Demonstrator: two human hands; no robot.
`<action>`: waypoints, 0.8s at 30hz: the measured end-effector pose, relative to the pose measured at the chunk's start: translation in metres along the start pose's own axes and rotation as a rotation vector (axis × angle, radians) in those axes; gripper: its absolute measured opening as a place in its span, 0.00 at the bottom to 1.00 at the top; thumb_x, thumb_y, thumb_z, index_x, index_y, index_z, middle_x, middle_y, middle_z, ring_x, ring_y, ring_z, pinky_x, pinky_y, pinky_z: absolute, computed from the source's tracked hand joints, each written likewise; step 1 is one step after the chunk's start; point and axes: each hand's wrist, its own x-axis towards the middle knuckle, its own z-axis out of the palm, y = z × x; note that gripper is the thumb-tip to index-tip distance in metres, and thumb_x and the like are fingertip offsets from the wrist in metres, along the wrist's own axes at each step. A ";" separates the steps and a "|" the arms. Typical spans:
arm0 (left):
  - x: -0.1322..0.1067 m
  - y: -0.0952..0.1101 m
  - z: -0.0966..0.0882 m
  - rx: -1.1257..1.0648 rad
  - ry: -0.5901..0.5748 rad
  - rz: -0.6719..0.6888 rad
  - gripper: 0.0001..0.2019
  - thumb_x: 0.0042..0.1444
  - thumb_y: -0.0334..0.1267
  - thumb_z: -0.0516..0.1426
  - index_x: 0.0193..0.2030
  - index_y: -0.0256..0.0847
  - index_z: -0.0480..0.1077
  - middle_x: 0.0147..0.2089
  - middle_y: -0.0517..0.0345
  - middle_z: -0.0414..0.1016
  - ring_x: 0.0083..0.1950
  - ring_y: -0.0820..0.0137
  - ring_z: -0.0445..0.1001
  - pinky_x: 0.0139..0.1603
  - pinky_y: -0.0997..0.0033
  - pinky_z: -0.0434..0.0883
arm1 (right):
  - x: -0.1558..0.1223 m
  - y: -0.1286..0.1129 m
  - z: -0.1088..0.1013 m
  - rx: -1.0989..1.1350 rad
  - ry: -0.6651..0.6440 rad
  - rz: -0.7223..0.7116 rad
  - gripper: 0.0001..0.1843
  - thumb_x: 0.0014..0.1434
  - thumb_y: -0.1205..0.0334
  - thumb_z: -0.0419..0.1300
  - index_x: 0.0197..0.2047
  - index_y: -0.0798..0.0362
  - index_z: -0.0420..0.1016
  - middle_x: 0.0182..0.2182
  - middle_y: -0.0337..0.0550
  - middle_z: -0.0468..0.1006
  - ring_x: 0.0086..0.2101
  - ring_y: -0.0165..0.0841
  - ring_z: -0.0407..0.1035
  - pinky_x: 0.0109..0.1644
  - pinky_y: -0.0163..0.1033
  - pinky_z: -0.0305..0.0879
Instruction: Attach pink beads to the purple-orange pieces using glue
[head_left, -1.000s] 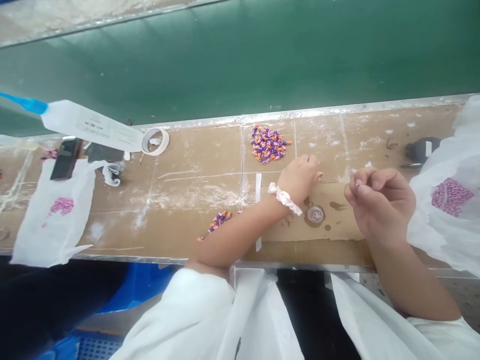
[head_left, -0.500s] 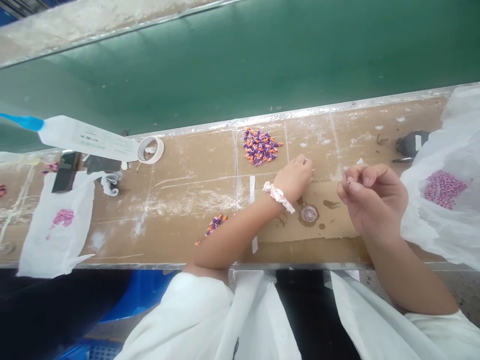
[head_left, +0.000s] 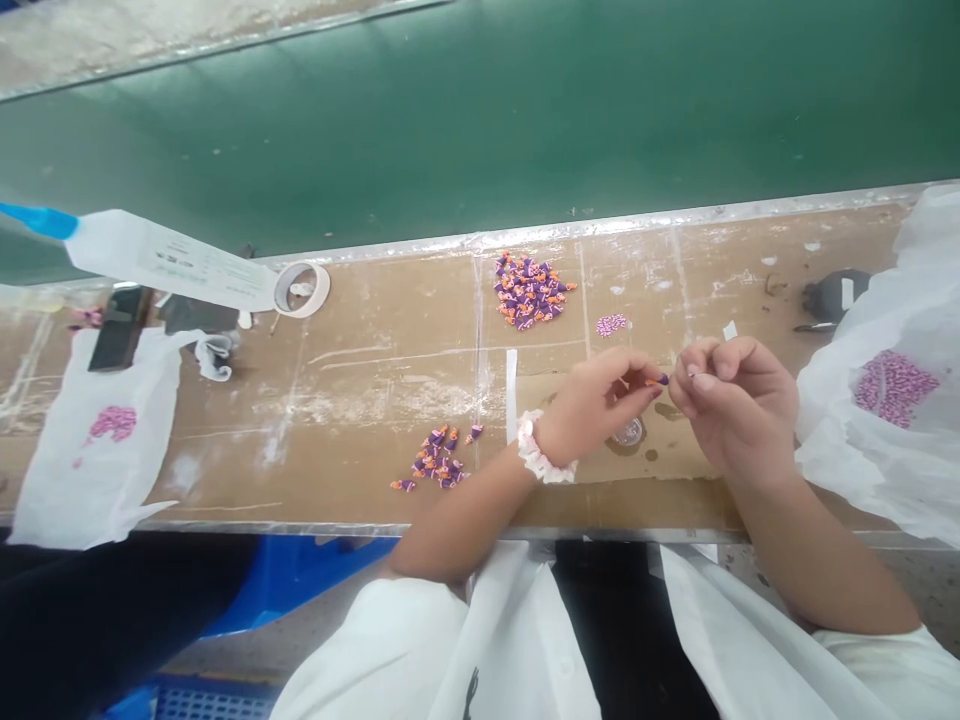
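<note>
My left hand (head_left: pixel 600 400) pinches a tiny purple and orange piece (head_left: pixel 659 380) at its fingertips, just above the brown bench top (head_left: pixel 360 400). My right hand (head_left: pixel 731 400) is curled close beside it, its fingertips pinched together right next to the piece; what they hold is too small to make out. A pile of purple and orange pieces (head_left: pixel 529 290) lies at the bench's far edge. A smaller pile of the same pieces (head_left: pixel 439 462) lies near my left forearm. A little cluster of pink bits (head_left: pixel 611 324) sits beyond my hands. A small round clear dish (head_left: pixel 628 432) shows under my left hand.
A white plastic bag with pink pieces (head_left: pixel 892 400) lies at the right, another white bag (head_left: pixel 105 430) at the left. A tape roll (head_left: pixel 301 288), a tagged white label (head_left: pixel 172 262) and black tools (head_left: pixel 829 298) are along the far edge. A green belt (head_left: pixel 480 130) runs behind.
My left hand has drawn back from the far side of the bench toward my right hand, now holding a purple piece. The pink cluster it covered is now showing.
</note>
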 end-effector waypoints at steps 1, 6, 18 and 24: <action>-0.001 -0.002 0.001 -0.111 -0.002 -0.023 0.06 0.60 0.40 0.57 0.39 0.39 0.69 0.38 0.56 0.72 0.37 0.74 0.71 0.39 0.74 0.70 | 0.000 0.001 0.000 0.014 -0.006 0.022 0.15 0.50 0.69 0.69 0.25 0.51 0.64 0.24 0.33 0.68 0.20 0.24 0.60 0.22 0.33 0.58; -0.005 -0.011 0.005 -0.374 -0.034 -0.101 0.15 0.57 0.48 0.61 0.38 0.38 0.67 0.37 0.57 0.69 0.34 0.77 0.71 0.34 0.77 0.70 | 0.000 0.002 0.002 0.085 -0.037 0.093 0.16 0.50 0.69 0.68 0.24 0.51 0.63 0.23 0.32 0.66 0.20 0.24 0.57 0.21 0.31 0.57; -0.008 -0.014 0.008 -0.741 0.051 -0.121 0.12 0.61 0.44 0.59 0.38 0.41 0.61 0.36 0.64 0.63 0.27 0.83 0.63 0.27 0.80 0.64 | -0.002 0.004 0.000 0.040 -0.044 0.056 0.13 0.51 0.71 0.67 0.25 0.52 0.66 0.24 0.34 0.68 0.21 0.24 0.58 0.22 0.31 0.58; -0.009 -0.008 0.007 -0.839 0.098 -0.295 0.16 0.55 0.45 0.64 0.43 0.40 0.67 0.30 0.64 0.68 0.25 0.79 0.69 0.26 0.77 0.70 | -0.002 0.004 0.002 -0.022 -0.029 0.047 0.15 0.51 0.69 0.69 0.25 0.51 0.64 0.24 0.34 0.67 0.20 0.24 0.58 0.22 0.32 0.58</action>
